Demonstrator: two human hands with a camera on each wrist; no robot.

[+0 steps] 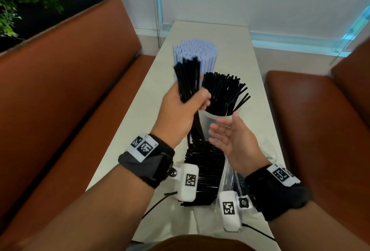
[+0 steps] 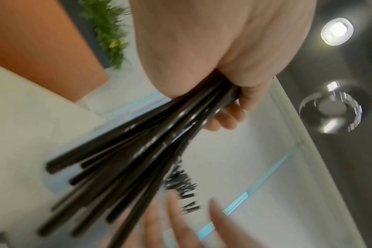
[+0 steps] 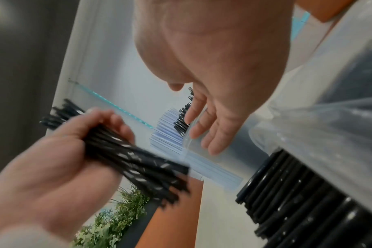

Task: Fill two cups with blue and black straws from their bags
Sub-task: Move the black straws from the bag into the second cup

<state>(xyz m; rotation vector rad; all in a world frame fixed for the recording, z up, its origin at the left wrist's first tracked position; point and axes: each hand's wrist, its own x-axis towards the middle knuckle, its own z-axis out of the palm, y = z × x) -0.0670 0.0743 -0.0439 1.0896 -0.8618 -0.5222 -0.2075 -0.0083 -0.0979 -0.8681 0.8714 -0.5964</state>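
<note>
Black plastic straws [image 1: 187, 78], a fanned bundle, sit gripped in the left hand [image 1: 180, 114] above the clear plastic cup [image 1: 218, 119] already crowded with black straws. The right hand [image 1: 232, 140], fingers spread, holds nothing beside the cup. Forcing more in could tip it.

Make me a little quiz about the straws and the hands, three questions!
1. True or false: the left hand grips a bunch of black straws.
2. What stands in the cup by the right hand? A) blue straws B) black straws C) nothing
3. Fill in: the blue straws stand ______ away on the table than the black ones.

Key: 1 true; 2 B; 3 farther.
</note>
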